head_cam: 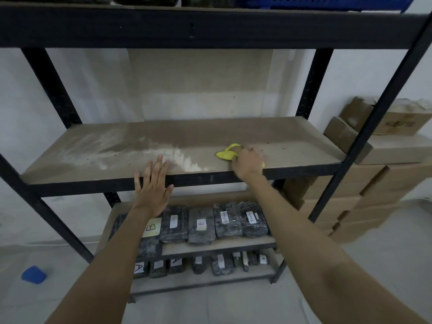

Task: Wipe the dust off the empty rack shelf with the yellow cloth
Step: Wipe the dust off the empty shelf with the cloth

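On the middle shelf [292, 150] of the black metal rack [53, 97], seen from the head camera, the yellow cloth [226, 153] lies bunched right of centre, near the front edge. The right hand [248, 163] covers most of it, fingers curled over the wad, so the grip is closed on the cloth and presses it against the board. The left hand [152, 183] has a wide, flat grip holding nothing: its fingers lie straight over the front lip of the shelf, left of centre, apparently as a brace.

The cloth looks soft, light and limp; it will probably fold and slide under the palm rather than push back, so a bunched hold from above, as now, seems the sensible place to take it. The board looks stiff and matte, likely offering some drag.

Pale dust [98, 150] streaks the left half of the shelf, thickest toward the far left, while the part around the cloth looks darker. My judgement is that the left side remains to be wiped.

For moving room, the shelf is bare from post to post, and the shelf above [210, 26] sits well clear of the hands. Limits are the open front edge, where dust could fall onto the wrapped, labelled packages [201, 224] below, the corner posts, and the braced left hand in the cloth's path leftward. Cardboard boxes [385, 155] stand just beside the rack on the right.
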